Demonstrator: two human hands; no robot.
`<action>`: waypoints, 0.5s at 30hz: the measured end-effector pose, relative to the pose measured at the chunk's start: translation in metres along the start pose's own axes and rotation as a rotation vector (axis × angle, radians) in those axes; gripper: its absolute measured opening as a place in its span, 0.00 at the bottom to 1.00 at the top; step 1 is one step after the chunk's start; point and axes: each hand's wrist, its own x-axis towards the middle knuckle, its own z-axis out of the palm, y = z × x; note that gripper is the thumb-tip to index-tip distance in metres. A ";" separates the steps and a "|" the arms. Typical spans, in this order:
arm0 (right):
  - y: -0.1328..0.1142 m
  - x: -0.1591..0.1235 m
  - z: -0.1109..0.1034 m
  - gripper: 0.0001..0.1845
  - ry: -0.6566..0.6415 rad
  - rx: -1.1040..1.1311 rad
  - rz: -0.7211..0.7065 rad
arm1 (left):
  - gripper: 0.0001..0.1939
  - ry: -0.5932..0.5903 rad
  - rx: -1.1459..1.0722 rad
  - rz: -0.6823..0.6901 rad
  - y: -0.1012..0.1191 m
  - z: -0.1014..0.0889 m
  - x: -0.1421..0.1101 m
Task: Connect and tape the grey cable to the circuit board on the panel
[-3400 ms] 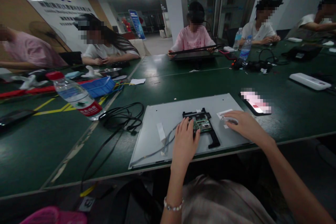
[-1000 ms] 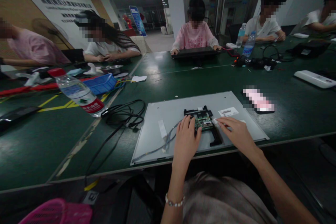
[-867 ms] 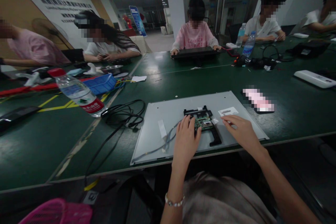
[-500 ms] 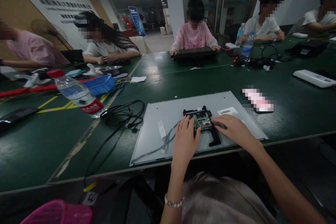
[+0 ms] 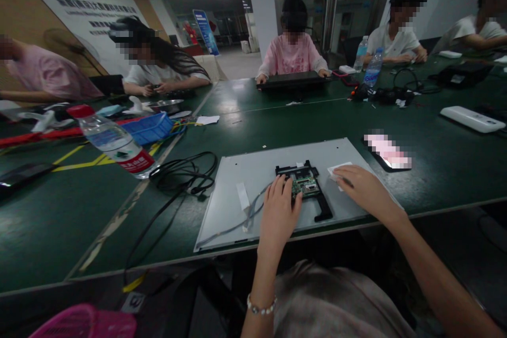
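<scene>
A green circuit board [image 5: 308, 187] sits in a black plastic frame [image 5: 325, 211] on a flat silver-grey panel [image 5: 225, 185]. Fingers stretched out, my left hand [image 5: 277, 203] lies over the left part of the frame and board. Grey cables [image 5: 250, 216] run out from under it across the panel. To the right of the frame, my right hand [image 5: 362, 190] is closed around a small dark, slim tool [image 5: 348, 182], mostly hidden by the fingers. This hand is over a white label [image 5: 334, 169] on the panel and partly covers it.
A phone [image 5: 388, 152] lies right of the panel. At left are a coiled black cable [image 5: 190, 174], a tilted-looking water bottle [image 5: 114, 142] and a blue basket [image 5: 148, 128]. The table edge [image 5: 158, 264] is close to me. Several people sit around the table.
My right hand has moved right, away from the board's right edge to the white label, with the dark tool still in its fingers. My left hand stays in place.
</scene>
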 end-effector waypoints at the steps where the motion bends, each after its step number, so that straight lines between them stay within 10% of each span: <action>1: -0.002 0.006 -0.003 0.16 0.003 0.009 -0.008 | 0.19 0.003 -0.002 -0.001 0.000 0.000 0.000; 15: -0.035 0.109 0.032 0.11 -0.284 -0.130 -0.127 | 0.19 0.024 0.017 0.018 -0.002 0.002 -0.001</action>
